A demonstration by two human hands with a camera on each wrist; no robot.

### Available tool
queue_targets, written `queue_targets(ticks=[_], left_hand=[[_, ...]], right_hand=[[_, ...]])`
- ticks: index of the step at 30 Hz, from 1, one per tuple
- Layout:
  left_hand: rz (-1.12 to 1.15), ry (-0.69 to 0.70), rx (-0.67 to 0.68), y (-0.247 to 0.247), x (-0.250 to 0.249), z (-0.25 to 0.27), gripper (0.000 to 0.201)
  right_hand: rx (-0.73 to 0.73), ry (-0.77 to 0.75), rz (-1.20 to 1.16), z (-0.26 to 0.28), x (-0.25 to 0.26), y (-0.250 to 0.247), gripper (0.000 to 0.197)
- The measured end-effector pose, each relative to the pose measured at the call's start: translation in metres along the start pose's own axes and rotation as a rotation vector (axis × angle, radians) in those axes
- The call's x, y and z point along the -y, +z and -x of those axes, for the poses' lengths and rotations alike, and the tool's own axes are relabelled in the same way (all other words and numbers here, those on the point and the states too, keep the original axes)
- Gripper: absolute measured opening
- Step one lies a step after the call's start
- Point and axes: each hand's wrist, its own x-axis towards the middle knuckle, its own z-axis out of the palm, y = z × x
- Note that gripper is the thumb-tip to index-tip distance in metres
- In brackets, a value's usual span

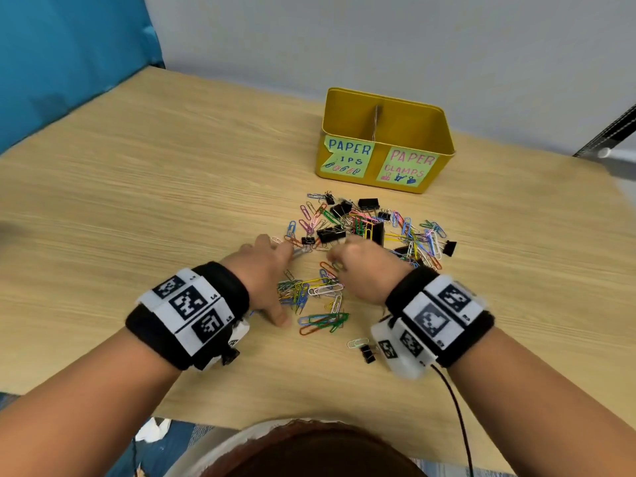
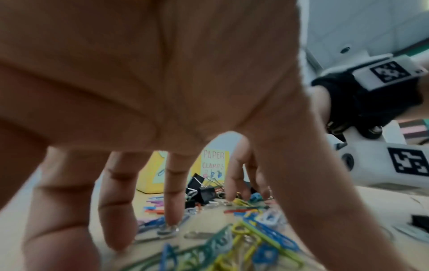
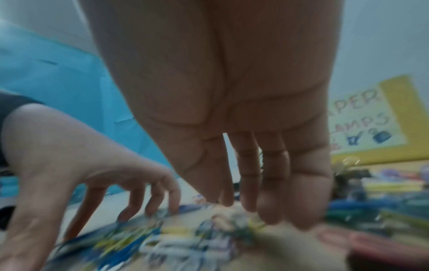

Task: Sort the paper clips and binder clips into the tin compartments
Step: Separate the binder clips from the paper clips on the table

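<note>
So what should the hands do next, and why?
Probably the left hand should pinch up some paper clips lying under its spread fingers and carry them to the tin, to the side labelled for paper clips. Both hands are over the mixed pile and seem to hold nothing, though the right hand is blurred. No clips show inside the tin.

A light wood-grain tabletop [image 1: 144, 187] is filling the view. A teal panel [image 1: 69, 56] is standing at ten o'clock, a grey wall [image 1: 378, 39] rising at twelve.
</note>
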Motion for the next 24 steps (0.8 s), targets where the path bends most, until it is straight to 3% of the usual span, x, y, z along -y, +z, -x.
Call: queue_targets(ticks=[5,9,12,18,20,22,24], left_hand=[[0.153,0.139,-0.021,0.009,-0.004,0.000,0.076],[0.134,0.103,-0.037,0.009,0.012,0.007,0.080],[0.089,0.093,-0.003,0.011,0.013,0.010,0.076],[0.100,0.192,-0.036,0.014,-0.008,-0.002,0.056],[0.142,0.195,-0.038,0.011,-0.004,-0.001,0.061],[0.149,0.190,0.005,0.009,0.001,0.005,0.075],[0.114,0.168,0.026,0.013,-0.003,0.011,0.090]], right_hand=[[0.108,-0.114,-0.020,0.006,0.019,0.019,0.041],[0.093,-0.055,-0.100,0.037,0.000,0.014,0.054],[0.181,-0.004,-0.048,0.050,-0.010,0.017,0.064],[0.082,-0.026,-0.001,0.022,-0.001,0.022,0.032],[0.053,-0.009,-0.029,0.020,-0.004,0.015,0.026],[0.066,-0.022,-0.061,0.024,-0.003,0.008,0.037],[0.122,-0.024,-0.038,0.027,0.004,0.006,0.068]])
